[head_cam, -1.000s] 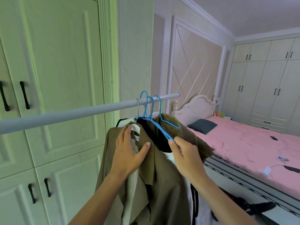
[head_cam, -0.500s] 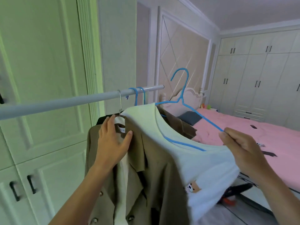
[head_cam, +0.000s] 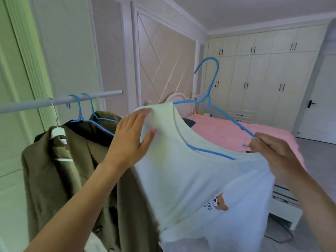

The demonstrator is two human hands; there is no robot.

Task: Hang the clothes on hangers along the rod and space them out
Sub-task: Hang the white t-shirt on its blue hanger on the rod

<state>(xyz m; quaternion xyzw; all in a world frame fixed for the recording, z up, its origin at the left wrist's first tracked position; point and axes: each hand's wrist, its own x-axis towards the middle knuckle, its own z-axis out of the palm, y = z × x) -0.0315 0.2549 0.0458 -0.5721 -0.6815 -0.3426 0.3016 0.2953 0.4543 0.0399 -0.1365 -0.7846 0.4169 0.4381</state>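
Note:
A white T-shirt (head_cam: 192,179) with a bear print hangs on a blue wire hanger (head_cam: 211,84), held off the rod in front of me. My right hand (head_cam: 272,155) pinches the hanger's right end together with the shirt's shoulder. My left hand (head_cam: 132,140) grips the shirt's left shoulder over the other end of the hanger. The grey rod (head_cam: 60,102) runs from the left to its end cap. On it hang an olive jacket (head_cam: 60,170) on a white hanger (head_cam: 58,131) and dark and olive garments on two blue hangers (head_cam: 85,110).
Pale green wardrobe doors (head_cam: 16,88) stand close behind the rod on the left. A bed with a pink cover (head_cam: 227,131) lies to the right, with a wall of white cupboards (head_cam: 263,79) and a door (head_cam: 320,106) beyond.
My left hand left the olive jacket's collar and took hold of the white T-shirt's left shoulder. The T-shirt on its blue hanger came off the rod and moved right, away from it.

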